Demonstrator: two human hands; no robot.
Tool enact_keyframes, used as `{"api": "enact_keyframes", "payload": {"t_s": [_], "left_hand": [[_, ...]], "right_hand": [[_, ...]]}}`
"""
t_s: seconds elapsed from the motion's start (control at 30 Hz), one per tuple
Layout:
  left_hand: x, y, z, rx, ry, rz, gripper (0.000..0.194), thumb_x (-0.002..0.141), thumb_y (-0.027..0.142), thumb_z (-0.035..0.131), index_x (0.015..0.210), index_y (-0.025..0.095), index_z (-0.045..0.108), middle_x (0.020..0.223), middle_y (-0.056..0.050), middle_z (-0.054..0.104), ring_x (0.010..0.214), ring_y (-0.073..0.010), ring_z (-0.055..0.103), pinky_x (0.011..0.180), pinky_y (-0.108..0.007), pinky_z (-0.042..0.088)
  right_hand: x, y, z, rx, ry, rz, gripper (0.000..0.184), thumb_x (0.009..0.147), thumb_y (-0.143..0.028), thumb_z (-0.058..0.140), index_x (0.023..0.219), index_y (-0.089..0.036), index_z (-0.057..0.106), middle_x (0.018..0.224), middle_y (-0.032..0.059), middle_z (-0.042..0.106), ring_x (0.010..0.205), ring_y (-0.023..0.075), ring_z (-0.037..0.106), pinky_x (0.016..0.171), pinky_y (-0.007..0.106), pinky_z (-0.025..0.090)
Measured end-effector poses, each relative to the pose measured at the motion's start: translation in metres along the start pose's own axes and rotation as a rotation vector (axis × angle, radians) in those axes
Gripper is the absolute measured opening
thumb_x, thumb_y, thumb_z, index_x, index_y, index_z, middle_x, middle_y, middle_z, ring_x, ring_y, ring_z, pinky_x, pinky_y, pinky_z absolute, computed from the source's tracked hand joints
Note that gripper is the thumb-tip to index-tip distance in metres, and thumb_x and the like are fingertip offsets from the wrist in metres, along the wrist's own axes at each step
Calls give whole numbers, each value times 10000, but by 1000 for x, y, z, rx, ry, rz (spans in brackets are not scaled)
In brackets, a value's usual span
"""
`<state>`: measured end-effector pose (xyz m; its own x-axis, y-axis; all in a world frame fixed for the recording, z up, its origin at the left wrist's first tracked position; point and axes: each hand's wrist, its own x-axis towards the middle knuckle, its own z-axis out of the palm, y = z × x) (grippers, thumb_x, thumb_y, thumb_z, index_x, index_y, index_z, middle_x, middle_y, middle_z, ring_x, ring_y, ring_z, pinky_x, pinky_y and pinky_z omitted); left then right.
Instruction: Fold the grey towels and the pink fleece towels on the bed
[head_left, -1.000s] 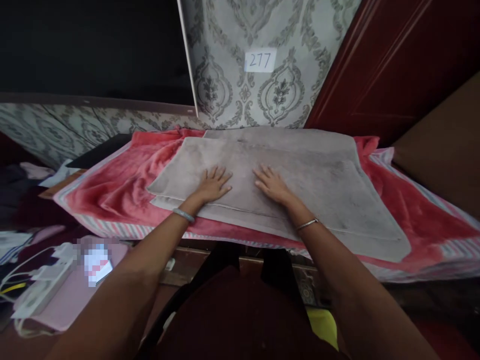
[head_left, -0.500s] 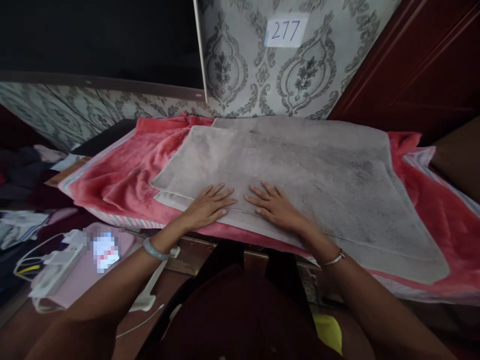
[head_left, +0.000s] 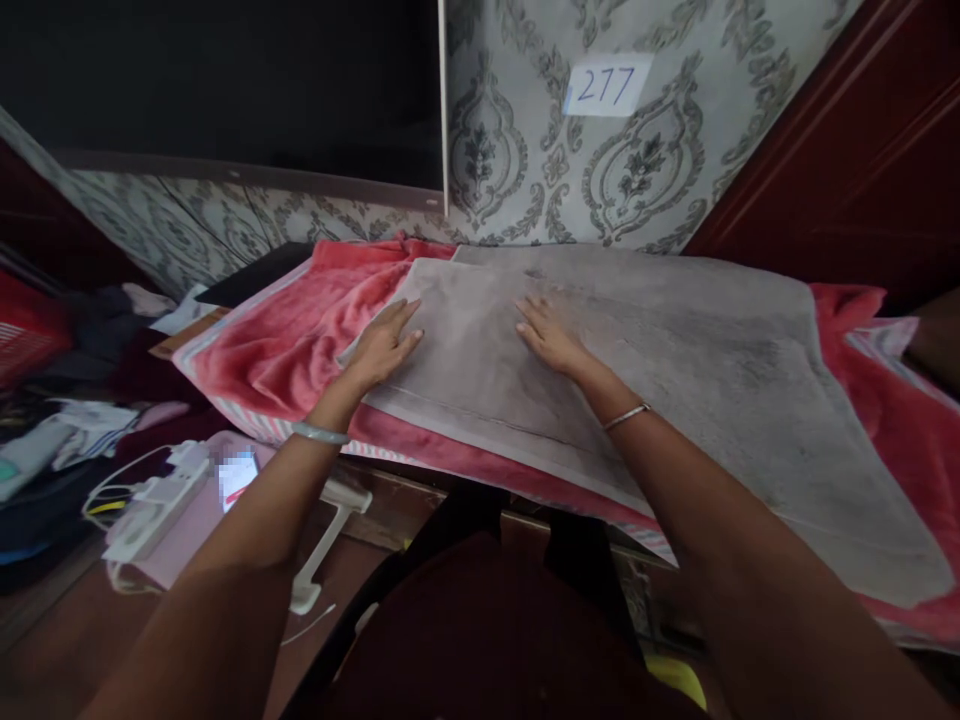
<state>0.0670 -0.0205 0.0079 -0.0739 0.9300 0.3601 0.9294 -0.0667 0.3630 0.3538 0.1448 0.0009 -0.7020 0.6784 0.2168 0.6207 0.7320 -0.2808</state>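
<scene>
Left hand (head_left: 381, 346), open, at the grey cloth (head_left: 472, 350)'s left end; right hand (head_left: 553, 338), spread, further in: light, flat palms should avoid rucking.

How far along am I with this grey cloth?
The grey cloth already looks mostly spread over the red blanket. In hand: your left hand is at its left edge, your right hand nearer the middle. Possibly left: its offset near edges and the blanket's wrinkles.
</scene>
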Motion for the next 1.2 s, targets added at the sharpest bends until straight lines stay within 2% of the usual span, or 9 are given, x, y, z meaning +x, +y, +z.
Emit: {"api": "enact_keyframes", "payload": {"t_s": [0.1,0.2,0.47,0.63,0.73,0.8,0.97,1.1,1.2], "left_hand": [[-3,-12,18,198,-152,-116,649,1008,544,448,1582,243,418,1695,-122,305,1574,-390,215,1241,-632,232],[-24,-17,30,257,-238,-104,584,1030,504,403,1571,287,437,1705,-84,292,1575,-388,213,1245,-637,210],[-82,-19,12,144,-52,41,491,1041,441,365,1377,212,638,1487,-130,580,1343,-315,516,1133,-540,417],[-114,-15,4,54,23,42,443,1019,398,400,1290,198,687,1356,-148,642,1216,-303,571,1085,-540,448],[-120,-25,-6,10,47,12,412,1003,378,402,1211,218,719,1256,-130,676,1179,-287,596,1079,-524,455],[-116,-35,-15,24,118,-38,417,998,368,381,1167,213,730,1217,-126,689,1164,-282,609,1075,-516,458],[-96,-59,-23,116,251,-142,477,964,400,414,1307,170,653,1444,-142,608,1380,-300,503,1180,-524,361],[-94,-66,-8,122,208,-239,458,945,364,414,1251,151,679,1355,-148,673,1314,-328,540,1126,-542,396],[-99,-66,2,125,226,-309,404,935,322,420,1189,172,696,1260,-130,715,1224,-328,578,1067,-535,426]], "right_hand": [[5,-16,19,-126,-110,16,586,1067,-465,330,1625,-288,351,1712,68,223,1572,376,179,1220,661,243],[-10,-32,34,-195,-193,-22,570,1074,-466,322,1633,-357,301,1725,22,168,1580,371,140,1226,678,198],[-49,-75,40,-122,-328,-307,549,1078,-540,282,1612,-421,317,1717,-28,195,1589,348,104,1240,668,168],[-65,-90,39,10,-391,-437,540,1067,-569,304,1578,-422,399,1693,-33,265,1586,333,137,1251,658,159],[-44,-81,34,109,-381,-469,550,1070,-555,281,1539,-361,494,1630,1,415,1551,294,282,1255,582,244],[-12,-69,29,119,-279,-436,585,1065,-537,286,1546,-281,501,1600,40,464,1524,284,344,1253,526,285],[73,-54,23,24,-65,-141,663,1034,-481,327,1621,-177,364,1668,106,339,1553,340,267,1252,562,271],[88,-84,42,-111,-194,-9,652,1036,-508,344,1638,-257,322,1714,93,216,1571,376,187,1222,648,253],[69,-121,66,-191,-268,-140,632,1041,-556,365,1632,-336,318,1728,45,173,1587,361,118,1236,672,154]]}}
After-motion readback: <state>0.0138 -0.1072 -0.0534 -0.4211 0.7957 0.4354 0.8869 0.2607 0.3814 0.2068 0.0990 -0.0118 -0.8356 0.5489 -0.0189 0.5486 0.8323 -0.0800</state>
